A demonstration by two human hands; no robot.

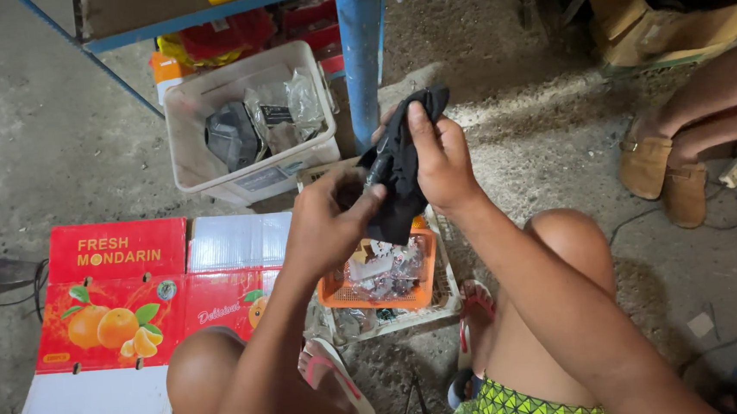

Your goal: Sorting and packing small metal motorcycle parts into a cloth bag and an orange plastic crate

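Both my hands are raised in front of my knees over an orange plastic basket (338, 296) of metal parts in clear bags. My right hand (441, 159) grips a black rag (395, 188), its thumb pressed on the cloth's top. My left hand (328, 223) pinches the rag's lower part, where a small dark metal part seems wrapped inside; the part is mostly hidden by the cloth.
A white plastic bin (201, 158) with bagged dark parts stands by a blue shelf post (361, 52). A flattened red fruit carton (115, 294) lies on the concrete floor at left. Another person's legs and tan shoes (660, 174) are at right, near cables and a cardboard box (675, 13).
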